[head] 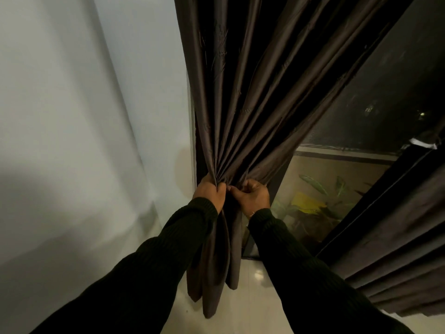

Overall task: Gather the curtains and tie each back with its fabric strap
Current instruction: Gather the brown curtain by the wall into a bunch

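Both hands hold the left curtain (240, 97), a dark brown, glossy fabric bunched into tight pleats at about waist level, beside the edge of the pale wall (72, 116). The left hand (210, 191) has its grip closed round the left side of the gathered bundle, fingers curled into the folds and thumb toward the middle. The right hand (252, 195) pinches the right side of the same bundle, its fingers curled and knuckles up; the two hands are almost touching at the thumbs. Above the hands the pleats fan out upward and to the right; below them the curtain hangs in a narrow column whose hem ends just above the shiny pale floor (255, 297). Both arms wear dark ribbed sleeves (149, 273). A second curtain (397, 249) of the same fabric hangs at the right edge, well apart from the hands. Between the two curtains is a dark window pane (375, 100), and lower down, through the glass, green and yellow plant leaves (313, 203). No strap can be made out.
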